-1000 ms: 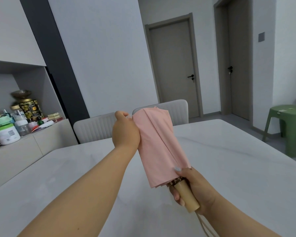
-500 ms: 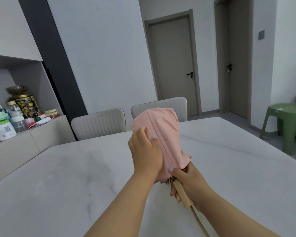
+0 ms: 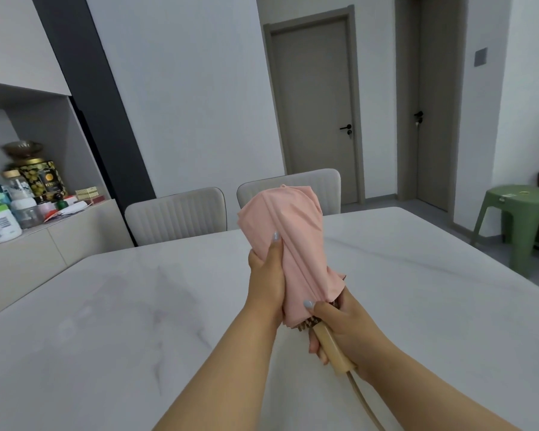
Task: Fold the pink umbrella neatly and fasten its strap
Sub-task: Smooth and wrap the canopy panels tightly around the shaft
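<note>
Pink umbrella (image 3: 288, 244) in both hands' grip

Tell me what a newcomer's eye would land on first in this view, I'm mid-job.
The pink umbrella, collapsed and held upright over the white marble table at centre frame. The left hand grips its bunched canopy while the right hand holds the wooden handle below. Next comes the green plastic stool at far right, and the cluttered jars on the sideboard at far left.
</note>
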A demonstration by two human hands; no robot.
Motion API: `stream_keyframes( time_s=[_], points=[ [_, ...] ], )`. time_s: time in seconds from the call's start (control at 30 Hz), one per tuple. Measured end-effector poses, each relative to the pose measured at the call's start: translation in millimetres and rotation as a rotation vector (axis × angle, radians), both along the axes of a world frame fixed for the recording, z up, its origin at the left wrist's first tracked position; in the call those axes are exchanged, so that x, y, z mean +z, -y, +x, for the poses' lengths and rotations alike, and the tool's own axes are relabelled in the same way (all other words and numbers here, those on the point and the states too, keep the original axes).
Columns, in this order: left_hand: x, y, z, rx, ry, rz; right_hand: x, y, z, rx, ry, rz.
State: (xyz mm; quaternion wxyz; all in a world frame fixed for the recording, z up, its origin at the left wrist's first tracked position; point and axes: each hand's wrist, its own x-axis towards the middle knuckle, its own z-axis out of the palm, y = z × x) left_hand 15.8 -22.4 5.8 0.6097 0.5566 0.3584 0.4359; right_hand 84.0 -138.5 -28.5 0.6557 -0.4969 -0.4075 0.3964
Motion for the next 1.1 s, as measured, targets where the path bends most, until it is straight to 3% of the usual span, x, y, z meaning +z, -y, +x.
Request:
stream_keyframes(
  time_s=[0.07,0.17,0.37,0.5,0.6,0.93,1.1],
  points=[
    [3.3,-1.6,-2.6,-0.034,0.08,-0.105,0.9,0.3,-0.2,0.01,0.0,-0.013],
    [4.1,0.2,-4.3,-0.015,0.125,-0.111,1.8,0.9,-3.2,-0.011,-0.023,-0.012],
    [5.8,-1.5,-5.0,0.102,0.189,-0.065,-1.0,-6.5,-2.4,-0.331,-0.144,-0.058],
    [3.7,3.5,-2.3,0.086,0.234,-0.062,4.3,0.3,1.9,-0.064,-0.273,-0.181],
    [1.2,7.9,-0.1,0.035,0.203,-0.034,6.8,7.6,2.1,0.113,-0.237,-0.169],
    [6.4,9.6,-10.6,-0.12,0.12,0.012,6.2,11.0,5.2,0.178,-0.073,-0.126],
    [4.5,5.3,-16.1,-0.103,0.068,-0.005,5.7,10.2,3.6,0.17,-0.049,-0.136]
  ],
)
